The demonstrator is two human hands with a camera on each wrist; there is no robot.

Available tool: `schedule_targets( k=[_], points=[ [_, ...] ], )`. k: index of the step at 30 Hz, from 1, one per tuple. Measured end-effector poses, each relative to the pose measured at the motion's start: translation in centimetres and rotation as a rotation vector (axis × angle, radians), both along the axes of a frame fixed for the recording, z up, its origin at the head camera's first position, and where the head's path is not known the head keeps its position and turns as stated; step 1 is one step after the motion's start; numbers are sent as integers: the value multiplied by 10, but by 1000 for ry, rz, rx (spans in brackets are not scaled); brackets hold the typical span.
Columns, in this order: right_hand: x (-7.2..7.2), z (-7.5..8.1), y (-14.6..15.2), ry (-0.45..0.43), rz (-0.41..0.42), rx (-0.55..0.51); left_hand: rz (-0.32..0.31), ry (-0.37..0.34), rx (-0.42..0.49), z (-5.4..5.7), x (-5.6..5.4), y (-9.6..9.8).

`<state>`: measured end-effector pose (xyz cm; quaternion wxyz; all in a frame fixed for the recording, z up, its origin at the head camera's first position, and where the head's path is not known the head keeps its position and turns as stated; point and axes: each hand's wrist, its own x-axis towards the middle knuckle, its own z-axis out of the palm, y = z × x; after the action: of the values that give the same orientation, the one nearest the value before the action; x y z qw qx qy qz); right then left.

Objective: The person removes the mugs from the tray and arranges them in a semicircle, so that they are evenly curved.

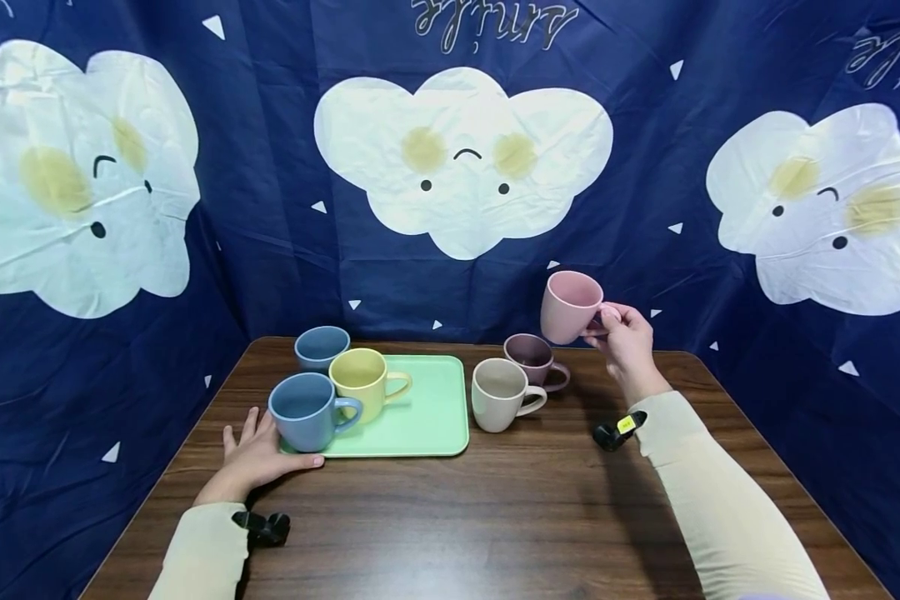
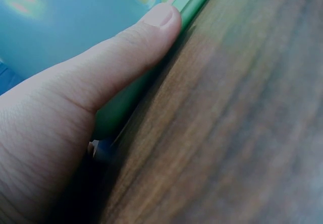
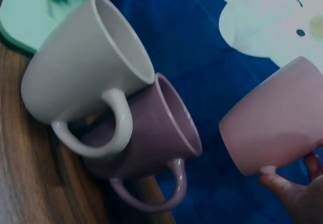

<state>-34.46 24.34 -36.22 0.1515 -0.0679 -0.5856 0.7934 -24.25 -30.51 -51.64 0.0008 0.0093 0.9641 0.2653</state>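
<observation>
My right hand (image 1: 626, 342) pinches the handle of a pink mug (image 1: 567, 308), holding it upright in the air above the table's back right. Below it stand a purple mug (image 1: 529, 358) and, in front, a light grey mug (image 1: 498, 396), both with handles to the right. At the left, my left hand (image 1: 258, 454) rests with spread fingers at the corner of a mint green tray (image 1: 427, 417), thumb along its front edge. On the tray are a front blue mug (image 1: 303, 412), a yellow mug (image 1: 362, 385) and a rear blue mug (image 1: 321, 346).
The brown wooden table (image 1: 450, 525) reaches back to a dark blue curtain (image 1: 277, 208) printed with white clouds. A black wrist camera (image 1: 610, 435) hangs at the right sleeve, another black camera (image 1: 270, 529) at the left sleeve.
</observation>
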Motion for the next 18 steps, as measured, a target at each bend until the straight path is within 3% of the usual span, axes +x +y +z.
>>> schedule_targets(
  k=[12,18],
  points=[
    [-8,-27,13,-16,-36,-55,-1,7,39,-14,-4,-5],
    [-9,-38,16,-41,-45,-34,-1,7,18,-8,-2,-3]
  ],
)
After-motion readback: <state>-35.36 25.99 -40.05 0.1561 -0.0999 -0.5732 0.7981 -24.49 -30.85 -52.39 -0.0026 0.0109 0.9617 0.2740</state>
